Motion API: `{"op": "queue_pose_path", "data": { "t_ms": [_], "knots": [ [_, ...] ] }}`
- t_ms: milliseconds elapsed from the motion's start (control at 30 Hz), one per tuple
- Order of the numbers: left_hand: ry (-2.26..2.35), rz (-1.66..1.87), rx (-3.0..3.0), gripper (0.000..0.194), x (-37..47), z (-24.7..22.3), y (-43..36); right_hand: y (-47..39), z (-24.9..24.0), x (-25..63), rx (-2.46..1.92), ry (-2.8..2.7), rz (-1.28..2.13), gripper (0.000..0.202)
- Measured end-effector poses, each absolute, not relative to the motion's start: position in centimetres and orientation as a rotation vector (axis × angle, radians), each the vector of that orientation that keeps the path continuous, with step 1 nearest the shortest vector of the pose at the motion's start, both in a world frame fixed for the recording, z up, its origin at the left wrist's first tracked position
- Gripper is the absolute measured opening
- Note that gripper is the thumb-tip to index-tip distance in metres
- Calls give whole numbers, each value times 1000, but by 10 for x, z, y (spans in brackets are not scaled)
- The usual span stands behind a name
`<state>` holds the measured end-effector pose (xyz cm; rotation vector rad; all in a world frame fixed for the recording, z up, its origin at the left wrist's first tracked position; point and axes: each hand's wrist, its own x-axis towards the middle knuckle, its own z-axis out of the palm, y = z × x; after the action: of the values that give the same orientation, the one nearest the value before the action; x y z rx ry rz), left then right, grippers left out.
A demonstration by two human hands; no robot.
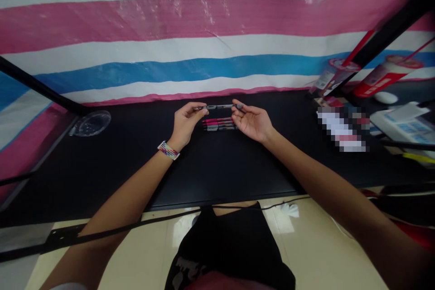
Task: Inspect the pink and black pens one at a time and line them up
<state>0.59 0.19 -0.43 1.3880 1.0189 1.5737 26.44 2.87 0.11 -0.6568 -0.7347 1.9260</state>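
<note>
Above the black table, left hand and right hand pinch opposite ends of one grey pen, over the pens lying below; uncapping step, likely needs a straight pull apart.

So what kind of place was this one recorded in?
Probably a small shop or drink-stall counter: a black table set against a pink, white and blue striped banner, printed drink cups at the right, and both hands holding a pen above more pens.

Nothing could be read from where I stood: the print on the red cups at the right was too small and blurred.
</note>
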Motion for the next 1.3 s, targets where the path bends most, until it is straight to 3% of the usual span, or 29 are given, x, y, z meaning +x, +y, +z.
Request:
{"op": "queue_pose_path", "data": {
  "t_ms": [333, 567, 833, 1300],
  "knots": [
    [1055, 1564, 1392, 23, 8, -3, -1, 27, 5, 262, -611, -610, 1960, 26],
    [1060, 1580, 1405, 22, 3, -5, 1, 23, 5, 260, -553, -652, 1962, 34],
    [1058, 1559, 1438, 21, 7, -7, -1, 24, 7, 260, -688, -588, 1900, 22],
    [1110, 1546, 1458, 25, 8, -6, -2, 23, 7, 261, -673, -662, 1848, 31]
  ]
}}
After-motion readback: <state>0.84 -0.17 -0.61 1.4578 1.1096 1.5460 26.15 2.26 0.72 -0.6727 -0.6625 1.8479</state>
